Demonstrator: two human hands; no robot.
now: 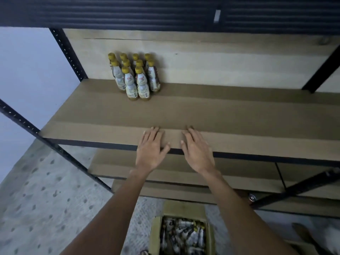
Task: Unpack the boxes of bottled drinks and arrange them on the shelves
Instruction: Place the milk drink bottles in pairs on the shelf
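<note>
Head view: the shelf point(110, 115), a wide board that looks lined with cardboard strips, fills most of the frame, and everything else is placed from it. Its covering shows seams running along its length. A bottle slid across one, I judge, could catch at the base and tip.

Below the shelf's front edge, on the floor, sits the open box point(182, 234), with bottles lying jumbled inside. Two lower boards jut out between the shelf and the box, so a reach down or a lift back up could knock a forearm or a bottle against an edge.

At the back left of the shelf stands the cluster of bottles point(135, 76), about ten with yellow caps, upright and packed close in rows against the rear panel. They are tall and narrow. A newcomer pushed in too hard, or a sleeve-level sweep past the two front ones, would likely topple several like skittles.

At the front edge of the shelf, well apart from the cluster, the left hand point(150, 150) and the right hand point(197, 151) lie palm down, side by side, with fingers straight and close together, holding nothing. I cannot tell whether they press on the board or hover just over it. If they lean on it, the loose-looking covering might shift.
</note>
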